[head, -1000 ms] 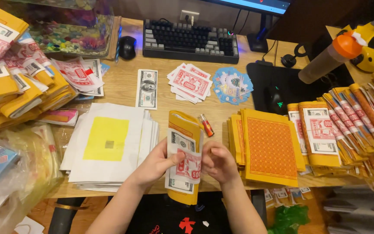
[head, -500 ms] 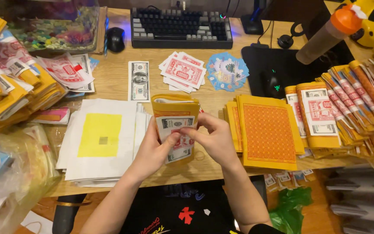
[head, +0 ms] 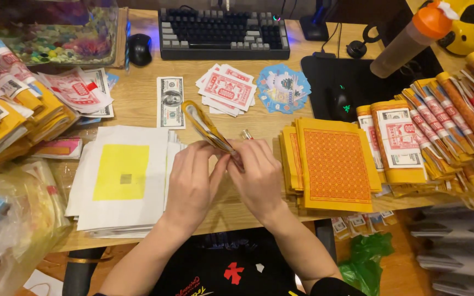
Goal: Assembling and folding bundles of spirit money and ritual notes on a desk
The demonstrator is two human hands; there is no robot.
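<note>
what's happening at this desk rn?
A person at a wooden desk holds a folded yellow paper bundle with printed notes tucked inside, pinched between the left hand and right hand. A white stack with a yellow square lies to the left, an orange patterned stack to the right, and more wrapped bundles sit along the right edge.

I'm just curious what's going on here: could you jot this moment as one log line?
left hand: grips folded yellow paper bundle | right hand: pinches same bundle | bundle: tilted above wooden desk | beside: white-and-yellow sheet stack, orange paper stack
</note>
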